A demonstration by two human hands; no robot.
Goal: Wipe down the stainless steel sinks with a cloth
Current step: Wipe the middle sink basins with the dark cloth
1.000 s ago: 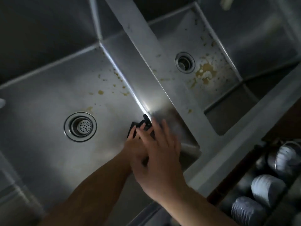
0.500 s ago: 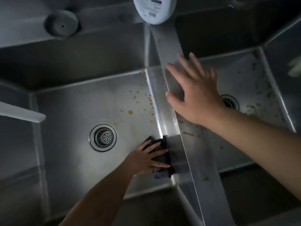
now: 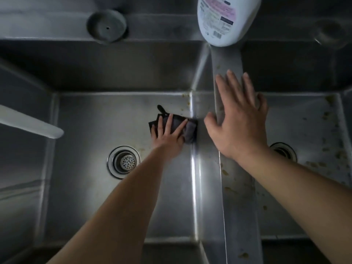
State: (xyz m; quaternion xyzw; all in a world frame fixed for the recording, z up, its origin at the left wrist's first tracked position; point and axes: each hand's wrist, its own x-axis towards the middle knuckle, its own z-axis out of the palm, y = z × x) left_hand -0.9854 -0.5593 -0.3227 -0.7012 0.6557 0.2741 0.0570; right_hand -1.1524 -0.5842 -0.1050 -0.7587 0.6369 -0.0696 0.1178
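The left hand [image 3: 167,136] is pressing a dark folded cloth [image 3: 188,130] flat against the left stainless steel sink's floor [image 3: 91,115] while the right hand [image 3: 238,122] is resting spread on the steel divider [image 3: 238,206].

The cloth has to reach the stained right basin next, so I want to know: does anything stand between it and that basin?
Yes. The cloth lies under the left hand in the left basin. The raised divider separates it from the right basin, and the right hand rests on that divider.

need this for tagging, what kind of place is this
Probably a commercial or utility kitchen wash station: deep stainless steel sinks side by side, a metal divider between them, a detergent bottle on the back ledge.
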